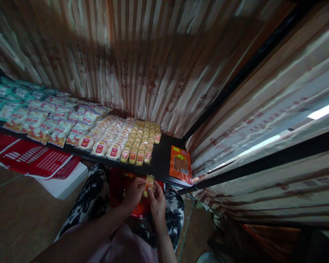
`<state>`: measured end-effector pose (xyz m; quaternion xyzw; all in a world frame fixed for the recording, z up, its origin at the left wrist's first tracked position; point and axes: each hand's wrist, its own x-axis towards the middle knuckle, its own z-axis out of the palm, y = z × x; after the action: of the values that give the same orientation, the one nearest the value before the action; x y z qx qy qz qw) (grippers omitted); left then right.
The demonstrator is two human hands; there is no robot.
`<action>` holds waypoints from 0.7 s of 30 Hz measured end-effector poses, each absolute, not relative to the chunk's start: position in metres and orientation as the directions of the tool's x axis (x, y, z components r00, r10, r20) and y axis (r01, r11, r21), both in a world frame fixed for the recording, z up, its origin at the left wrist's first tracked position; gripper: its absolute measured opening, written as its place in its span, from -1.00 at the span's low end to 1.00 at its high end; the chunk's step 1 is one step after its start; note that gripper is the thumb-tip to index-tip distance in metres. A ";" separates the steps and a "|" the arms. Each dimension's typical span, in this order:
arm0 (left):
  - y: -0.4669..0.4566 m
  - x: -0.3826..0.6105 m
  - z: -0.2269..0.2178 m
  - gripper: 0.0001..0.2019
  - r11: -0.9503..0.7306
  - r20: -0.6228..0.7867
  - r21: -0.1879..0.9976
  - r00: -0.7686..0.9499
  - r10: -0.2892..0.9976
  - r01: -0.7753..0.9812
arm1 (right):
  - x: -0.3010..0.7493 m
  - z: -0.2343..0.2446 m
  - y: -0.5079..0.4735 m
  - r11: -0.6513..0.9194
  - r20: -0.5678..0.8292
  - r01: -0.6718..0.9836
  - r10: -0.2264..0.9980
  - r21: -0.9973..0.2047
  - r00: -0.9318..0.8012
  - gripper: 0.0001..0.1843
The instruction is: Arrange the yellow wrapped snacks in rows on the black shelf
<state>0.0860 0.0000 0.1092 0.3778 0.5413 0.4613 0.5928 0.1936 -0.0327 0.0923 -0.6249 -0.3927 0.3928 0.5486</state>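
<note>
Between my two hands, over my lap, is a small yellow wrapped snack packet (149, 180), held upright. My left hand (135, 192) pinches its left edge, and my right hand (158, 201) grips the right side with the thumb across its front. Under them a red container (115, 188) rests on my lap; its contents are dark and hard to make out. Just beyond my hands, rows of similar yellow packets (139, 157) stand on a black shelf (161, 160). Left of these come rows of round, clear-wrapped white snacks with red labels (114, 151).
White-and-orange snack bags (59, 126) and teal bags (19, 92) fill the shelf's left part. An orange pouch (180, 163) lies at its right end. A red basket (48, 160) and a white box (65, 184) are below left. Pleated curtains (142, 54) hang behind and at right.
</note>
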 end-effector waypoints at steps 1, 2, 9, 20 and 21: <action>0.004 0.089 0.112 -0.88 0.266 -0.269 0.952 -0.001 0.963 -0.148 | 0.196 0.096 -0.028 -0.071 -0.059 0.019 0.922 -0.997 0.384 -0.46; 0.008 0.093 0.115 -0.87 0.244 -0.245 0.958 0.016 0.969 -0.152 | 0.198 0.100 -0.023 -0.052 -0.051 -0.006 0.919 -0.999 0.392 -0.47; 0.048 0.111 0.139 -0.75 0.126 -0.123 0.992 0.105 0.987 -0.025 | 0.210 0.124 0.014 -0.013 0.003 0.033 0.893 -0.999 0.450 -0.47; 0.092 0.134 0.158 -0.75 0.139 -0.150 0.985 0.112 0.982 0.100 | 0.229 0.127 0.066 -0.095 0.159 0.438 0.847 -0.894 0.508 -0.54; 0.095 0.136 0.161 -0.74 0.132 -0.146 0.984 0.121 0.982 0.117 | 0.229 0.127 0.070 -0.088 0.168 0.436 0.842 -0.895 0.514 -0.53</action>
<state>0.1363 0.0946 0.1612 0.5215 0.5265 0.4026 0.5373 0.2287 0.0703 0.1274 -0.7096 -0.4502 0.2012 0.5033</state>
